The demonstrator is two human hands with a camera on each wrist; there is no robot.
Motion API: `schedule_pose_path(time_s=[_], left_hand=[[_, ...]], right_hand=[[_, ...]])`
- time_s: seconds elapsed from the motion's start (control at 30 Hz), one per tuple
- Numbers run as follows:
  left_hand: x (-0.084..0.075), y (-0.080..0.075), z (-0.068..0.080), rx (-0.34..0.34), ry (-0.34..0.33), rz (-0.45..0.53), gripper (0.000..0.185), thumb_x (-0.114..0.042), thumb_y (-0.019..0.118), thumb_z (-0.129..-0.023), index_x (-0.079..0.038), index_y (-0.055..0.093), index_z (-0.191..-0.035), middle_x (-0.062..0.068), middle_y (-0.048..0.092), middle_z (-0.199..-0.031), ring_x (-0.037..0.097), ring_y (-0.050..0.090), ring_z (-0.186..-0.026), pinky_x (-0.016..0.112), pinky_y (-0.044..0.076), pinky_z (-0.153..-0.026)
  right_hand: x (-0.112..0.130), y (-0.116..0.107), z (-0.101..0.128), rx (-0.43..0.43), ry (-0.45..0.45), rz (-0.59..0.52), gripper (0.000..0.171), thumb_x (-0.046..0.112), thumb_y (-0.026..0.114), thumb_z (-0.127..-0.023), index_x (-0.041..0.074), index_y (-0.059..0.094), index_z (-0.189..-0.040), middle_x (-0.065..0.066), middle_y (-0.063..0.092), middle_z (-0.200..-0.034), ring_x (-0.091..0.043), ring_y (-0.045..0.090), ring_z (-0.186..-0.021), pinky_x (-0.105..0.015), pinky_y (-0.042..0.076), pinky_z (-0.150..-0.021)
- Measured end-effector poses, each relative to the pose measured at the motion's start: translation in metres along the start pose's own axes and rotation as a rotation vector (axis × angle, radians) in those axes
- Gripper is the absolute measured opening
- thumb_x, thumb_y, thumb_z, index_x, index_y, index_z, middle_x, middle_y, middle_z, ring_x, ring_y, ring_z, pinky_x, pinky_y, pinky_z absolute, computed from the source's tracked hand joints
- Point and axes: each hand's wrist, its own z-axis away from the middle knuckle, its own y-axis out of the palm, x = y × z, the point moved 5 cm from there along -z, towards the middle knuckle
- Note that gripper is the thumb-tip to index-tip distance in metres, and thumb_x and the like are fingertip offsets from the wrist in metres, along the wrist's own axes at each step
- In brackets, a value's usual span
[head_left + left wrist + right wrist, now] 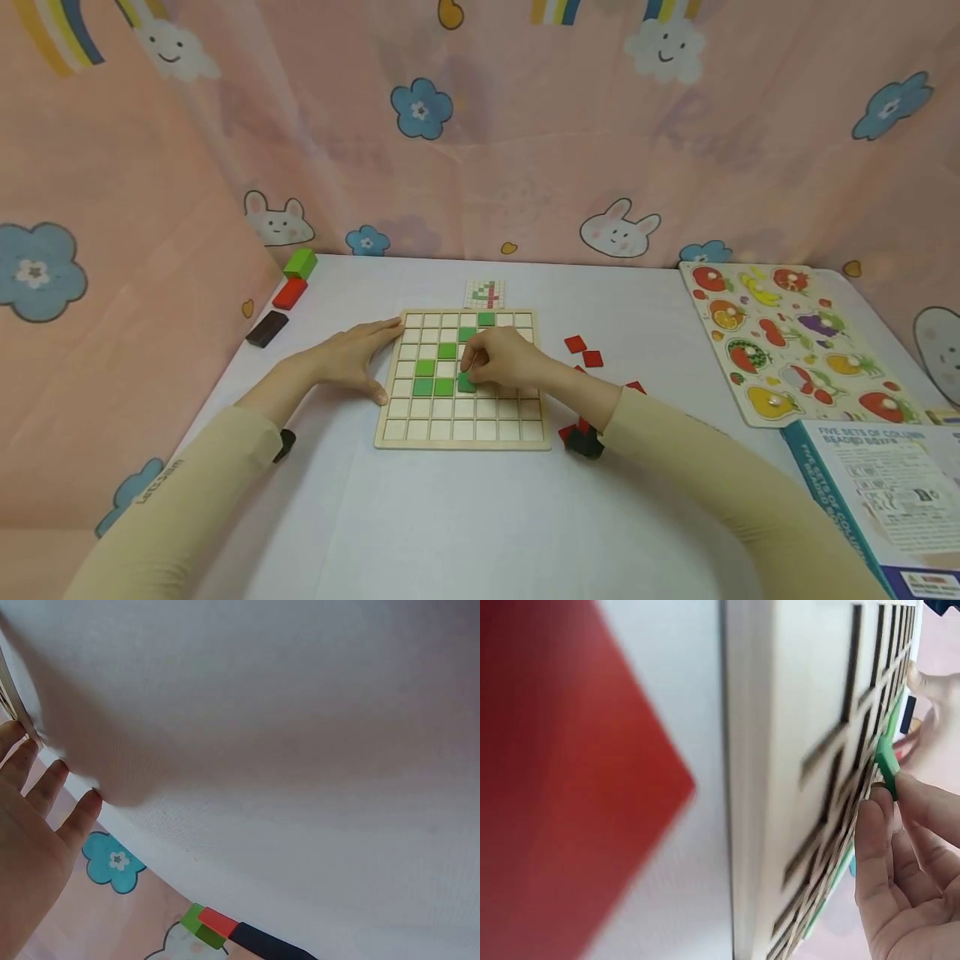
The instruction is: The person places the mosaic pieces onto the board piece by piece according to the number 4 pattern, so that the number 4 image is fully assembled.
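Observation:
A wooden grid board point(465, 446) lies on the white table with several green square tiles point(444, 387) in its cells. My right hand point(506, 358) is over the middle of the board and pinches a green tile point(887, 763) between thumb and fingers; this tile is tilted at a cell. On the board's left edge, my left hand point(348, 360) rests with thumb and fingers spread and fairly straight. Its fingertips touch the frame in the left wrist view. A small pattern card point(485, 294) with green and red squares lies just behind the board.
Red tiles point(575, 344) are scattered right of the board, beside a dark pile point(585, 443) near my right forearm. Green point(301, 263), red point(289, 292) and black blocks point(267, 329) line the left edge. A fruit puzzle board point(795, 358) and a box point(885, 492) lie at right.

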Motion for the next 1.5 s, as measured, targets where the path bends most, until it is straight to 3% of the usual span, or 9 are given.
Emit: schedule_pose_path(time_s=[0.4,0.57,0.67,0.83,1.03,1.2,1.33,1.5], left_hand=[[0.0,0.0,0.0,0.0,0.002,0.012,0.12,-0.052,0.087,-0.064,-0.012,0.024,-0.158,0.009,0.017,-0.168,0.041,0.021,-0.153,0.069,0.027,-0.115],[-0.001,0.0,-0.001,-0.004,0.005,0.009,0.12,-0.053,0.087,-0.064,-0.012,0.023,-0.158,0.009,0.017,-0.168,0.041,0.021,-0.153,0.069,0.027,-0.116],[-0.002,0.0,-0.001,-0.003,0.008,0.012,0.12,-0.054,0.086,-0.065,-0.012,0.023,-0.158,0.01,0.017,-0.168,0.042,0.021,-0.152,0.069,0.026,-0.116],[-0.003,-0.002,0.001,0.0,0.0,0.01,0.119,-0.052,0.086,-0.065,-0.011,0.023,-0.158,0.01,0.017,-0.168,0.043,0.021,-0.152,0.07,0.026,-0.115],[-0.003,-0.002,0.002,-0.001,-0.007,0.009,0.118,-0.051,0.086,-0.066,-0.01,0.024,-0.158,0.011,0.017,-0.168,0.044,0.022,-0.152,0.07,0.026,-0.115],[-0.003,-0.003,0.002,0.002,-0.013,0.008,0.119,-0.051,0.087,-0.065,-0.011,0.024,-0.158,0.01,0.017,-0.168,0.043,0.021,-0.152,0.069,0.026,-0.116],[-0.003,-0.003,0.002,0.004,-0.015,0.011,0.118,-0.051,0.087,-0.066,-0.011,0.024,-0.158,0.01,0.017,-0.168,0.043,0.021,-0.152,0.07,0.025,-0.116],[-0.004,-0.004,0.003,0.009,-0.018,0.017,0.119,-0.05,0.087,-0.066,-0.011,0.023,-0.158,0.009,0.016,-0.168,0.043,0.02,-0.152,0.07,0.025,-0.115]], right_hand=[[0.008,0.007,0.001,0.005,-0.033,0.116,0.007,0.005,0.074,-0.084,0.012,0.076,-0.086,0.001,0.07,-0.077,-0.009,0.055,-0.076,-0.02,0.045,-0.068],[0.003,-0.003,0.002,0.003,-0.044,0.139,0.009,0.009,0.071,-0.087,0.013,0.075,-0.095,0.001,0.069,-0.083,-0.011,0.058,-0.079,-0.021,0.048,-0.07],[-0.007,-0.021,0.004,-0.021,-0.03,0.154,0.012,0.011,0.069,-0.09,0.012,0.075,-0.1,-0.002,0.07,-0.089,-0.014,0.062,-0.082,-0.024,0.051,-0.073],[-0.04,-0.059,0.01,-0.039,0.068,0.178,0.017,0.008,0.066,-0.09,0.009,0.074,-0.105,-0.009,0.07,-0.099,-0.022,0.065,-0.09,-0.031,0.055,-0.078],[-0.087,-0.09,0.023,-0.002,0.205,0.221,0.026,0.007,0.076,-0.081,0.008,0.073,-0.107,-0.014,0.068,-0.108,-0.028,0.062,-0.098,-0.038,0.055,-0.084],[-0.109,-0.097,0.03,0.066,0.284,0.253,0.016,0.012,0.079,-0.08,0.013,0.073,-0.094,-0.008,0.065,-0.101,-0.024,0.055,-0.096,-0.035,0.05,-0.084],[-0.112,-0.097,0.032,0.099,0.28,0.24,0.009,0.012,0.078,-0.081,0.012,0.071,-0.086,-0.006,0.065,-0.094,-0.022,0.055,-0.092,-0.031,0.049,-0.078],[-0.111,-0.095,0.031,0.111,0.257,0.222,0.017,0.011,0.079,-0.082,0.008,0.066,-0.093,-0.007,0.063,-0.091,-0.021,0.055,-0.087,-0.027,0.048,-0.073]])
